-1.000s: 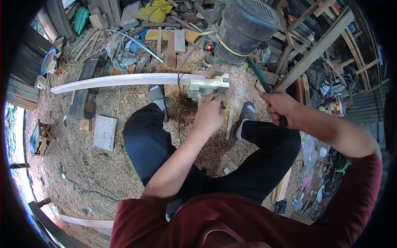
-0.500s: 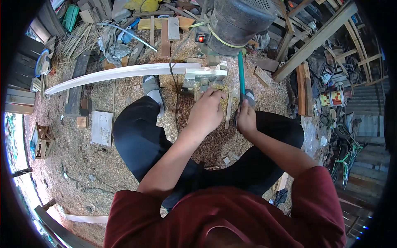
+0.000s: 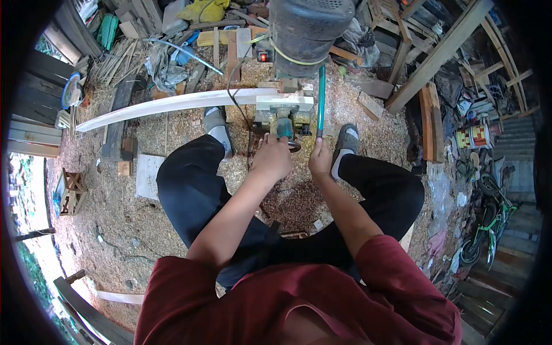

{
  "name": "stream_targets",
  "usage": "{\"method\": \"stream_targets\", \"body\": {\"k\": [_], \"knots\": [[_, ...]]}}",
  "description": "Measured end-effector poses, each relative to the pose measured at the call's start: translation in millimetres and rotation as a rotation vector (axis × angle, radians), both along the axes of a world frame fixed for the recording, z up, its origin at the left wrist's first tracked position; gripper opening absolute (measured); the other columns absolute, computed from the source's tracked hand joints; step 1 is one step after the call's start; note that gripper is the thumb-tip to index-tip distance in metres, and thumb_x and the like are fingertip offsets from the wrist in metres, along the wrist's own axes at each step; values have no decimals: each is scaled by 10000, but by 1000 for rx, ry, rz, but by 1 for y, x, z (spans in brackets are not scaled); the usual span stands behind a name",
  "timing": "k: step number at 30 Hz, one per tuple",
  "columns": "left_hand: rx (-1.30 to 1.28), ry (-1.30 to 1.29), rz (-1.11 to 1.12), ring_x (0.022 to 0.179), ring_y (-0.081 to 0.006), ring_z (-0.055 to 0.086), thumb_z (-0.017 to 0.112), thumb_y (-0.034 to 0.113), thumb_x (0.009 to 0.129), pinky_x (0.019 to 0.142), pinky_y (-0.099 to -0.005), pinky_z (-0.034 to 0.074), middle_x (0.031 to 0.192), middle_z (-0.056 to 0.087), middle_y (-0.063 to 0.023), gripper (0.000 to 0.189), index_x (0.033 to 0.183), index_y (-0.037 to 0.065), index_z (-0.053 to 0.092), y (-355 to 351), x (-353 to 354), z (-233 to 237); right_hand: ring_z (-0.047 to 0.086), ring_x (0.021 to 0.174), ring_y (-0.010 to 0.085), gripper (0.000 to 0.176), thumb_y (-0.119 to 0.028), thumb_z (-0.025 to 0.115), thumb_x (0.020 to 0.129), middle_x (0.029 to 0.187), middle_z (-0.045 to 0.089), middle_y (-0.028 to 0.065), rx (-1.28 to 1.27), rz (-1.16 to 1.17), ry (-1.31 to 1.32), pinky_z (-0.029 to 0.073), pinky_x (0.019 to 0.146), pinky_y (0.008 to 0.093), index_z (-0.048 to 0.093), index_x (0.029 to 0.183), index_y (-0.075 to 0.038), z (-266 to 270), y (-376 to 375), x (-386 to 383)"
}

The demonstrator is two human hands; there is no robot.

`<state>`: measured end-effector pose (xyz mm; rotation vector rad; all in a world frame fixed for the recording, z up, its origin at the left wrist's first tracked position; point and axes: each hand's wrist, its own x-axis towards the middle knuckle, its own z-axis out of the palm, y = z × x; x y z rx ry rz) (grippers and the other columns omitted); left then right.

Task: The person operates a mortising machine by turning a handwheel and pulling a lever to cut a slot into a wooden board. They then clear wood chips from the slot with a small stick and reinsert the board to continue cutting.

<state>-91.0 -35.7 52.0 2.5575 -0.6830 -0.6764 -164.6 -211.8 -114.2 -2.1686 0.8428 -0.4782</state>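
Note:
My left hand (image 3: 272, 156) is closed at the near end of the vise (image 3: 284, 122), its fingers curled over the left side of a dark round handwheel (image 3: 295, 146). The hand hides most of this wheel. My right hand (image 3: 320, 157) is wrapped round the lower end of a green lever (image 3: 321, 100) with a dark grip. The lever slopes up beside a large dark machine housing (image 3: 305, 37). Behind the vise, a pale wood piece (image 3: 270, 103) sits against the clamp. A long curved pale board (image 3: 167, 106) reaches left from there.
A red-lit switch (image 3: 263, 57) and a dark cable (image 3: 231, 86) are left of the housing. Wood shavings (image 3: 190, 241) cover the floor. A white board (image 3: 149, 175) lies by my left knee. Timber posts (image 3: 440, 54) and a green bicycle (image 3: 489, 224) stand at right.
My left hand has moved left and lower, from over the vise to its handwheel. The green lever and my right hand appear further left. The whole view has shifted a little.

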Motion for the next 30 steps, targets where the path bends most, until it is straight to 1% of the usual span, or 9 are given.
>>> {"method": "stream_targets", "body": {"k": [3, 11, 13, 15, 17, 18, 19, 23, 30], "knots": [[-37, -187, -57, 1225, -501, 644, 608, 157, 986, 1056, -551, 540, 1375, 596, -297, 407, 1360, 0, 626, -4, -2, -7, 638, 729, 546, 445, -394, 440, 1152, 759, 654, 292, -66, -22, -70, 450, 662, 640, 646, 1021, -21, -11, 0, 7], [27, -180, -146, 1273, -488, 624, 583, 162, 997, 1106, -530, 510, 1368, 629, -293, 378, 1335, 14, 667, -12, -3, 31, 644, 765, 568, 438, -415, 460, 1150, 845, 673, 333, 49, 22, -32, 490, 675, 635, 660, 1068, -34, 29, 0, -5], [14, -219, -157, 1290, -483, 618, 577, 158, 997, 1115, -525, 504, 1388, 629, -285, 381, 1337, 16, 675, -12, 2, 38, 655, 622, 451, 385, -374, 427, 1163, 782, 678, 265, -13, 82, -131, 502, 558, 540, 663, 1155, -70, 50, -8, -11], [-24, -210, -137, 1296, -467, 624, 572, 149, 995, 1109, -515, 512, 1419, 630, -261, 391, 1346, 17, 684, -16, 7, 40, 587, 486, 262, 315, -298, 410, 1162, 741, 641, 130, 660, 122, -131, 458, 436, 397, 639, 1267, -109, 166, 0, -31], [-63, -207, -101, 1269, -443, 647, 582, 123, 966, 1096, -493, 519, 1385, 652, -251, 396, 1330, 31, 708, -22, 8, 50, 494, 483, 110, 254, -276, 424, 1147, 800, 592, 4, 963, 273, -173, 387, 411, 267, 596, 1288, -155, 259, -3, -44], [-84, -170, -86, 1246, -449, 664, 599, 123, 942, 1076, -508, 535, 1366, 663, -253, 386, 1297, 38, 725, -25, 14, 48, 498, 418, 157, 229, -269, 440, 1138, 788, 612, 53, 1156, 354, -194, 395, 383, 307, 604, 1265, -171, 268, -20, -38], [-104, -137, -71, 1224, -454, 681, 615, 122, 918, 1057, -523, 550, 1347, 675, -256, 377, 1264, 45, 742, -27, 22, 45, 498, 415, 175, 235, -338, 434, 1136, 768, 606, 56, 1165, 471, -302, 389, 391, 334, 585, 1142, -157, 279, -29, -32], [-52, -105, 57, 1201, -446, 697, 622, 192, 942, 1037, -502, 563, 1351, 691, -278, 366, 1253, 68, 770, -30, 41, 28, 481, 497, 211, 535, -674, 278, 1116, 730, 552, 46, 1015, 529, -489, 334, 452, 353, 550, 1140, -215, 368, -35, 13], [109, -9, 150, 1369, -448, 608, 680, 620, 939, 1136, -495, 523, 1534, 541, -338, 880, 1519, -21, 511, -28, 32, -38, 606, 645, 220, 664, -690, 109, 1126, 801, 629, 69, 742, 581, -570, 465, 627, 376, 453, 1358, -172, 423, -70, 118]]}}
